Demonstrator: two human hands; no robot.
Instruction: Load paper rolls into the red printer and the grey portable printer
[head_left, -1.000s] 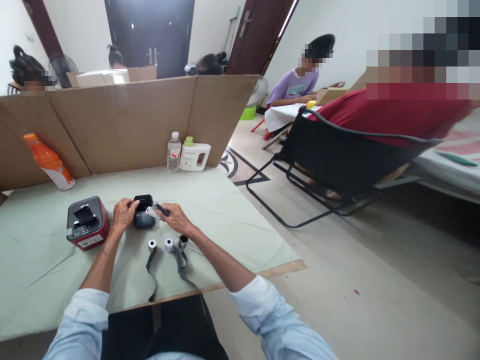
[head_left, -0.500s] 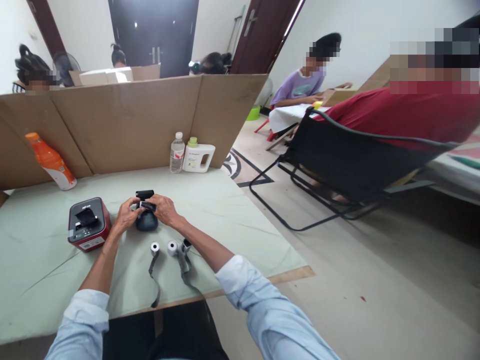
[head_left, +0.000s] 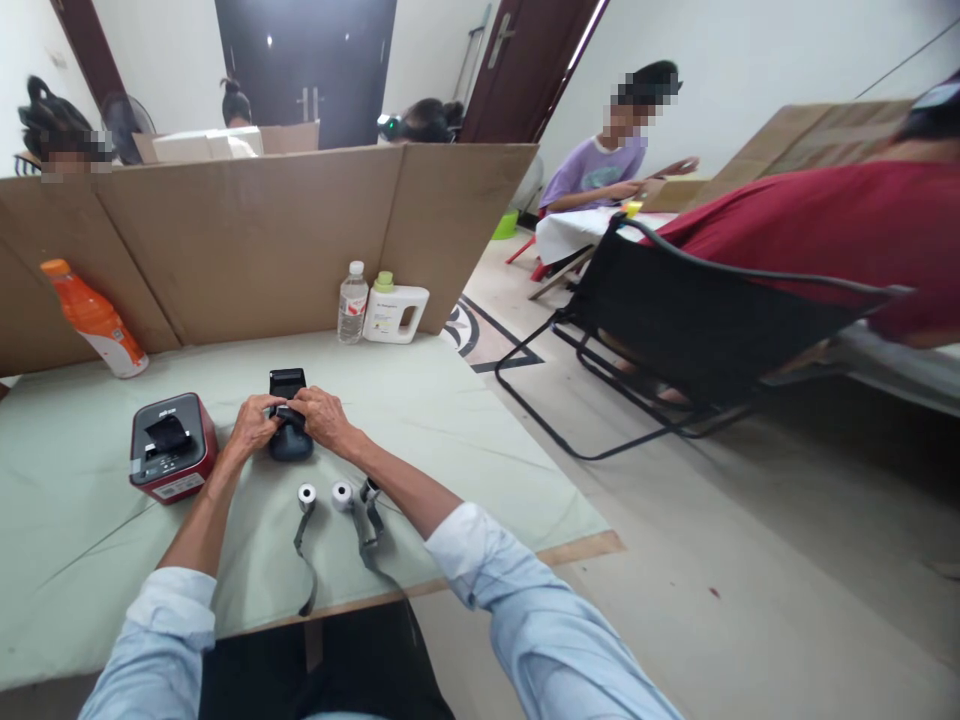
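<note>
A black device that looks like a card payment terminal (head_left: pixel 291 445) lies on the table in front of me, its far end a dark rectangular part (head_left: pixel 287 380). At its left side, my left hand (head_left: pixel 255 425) is closed with thumb and fingers on the middle of the device. My right hand (head_left: pixel 321 415) presses from the right, its bent fingers meeting the left ones over the same spot. The fingers hide what lies between them. Nearer to me are a white paper roll (head_left: pixel 307 495) with a grey strip trailing from it and a second paper roll (head_left: pixel 343 496) beside a small dark-ended piece (head_left: pixel 370 491).
To the left stands a red and black box-shaped machine (head_left: pixel 174 447). An orange bottle (head_left: pixel 96 318), a clear water bottle (head_left: pixel 352 303) and a white jug (head_left: pixel 395 310) stand before the cardboard screen (head_left: pixel 277 240). Rightward are a black folding chair (head_left: pixel 690 310) and people at another table.
The dark piece that tilted up between my fingers is now lower, down against the device. My right hand has come down slightly with it. The view has shifted a little.
</note>
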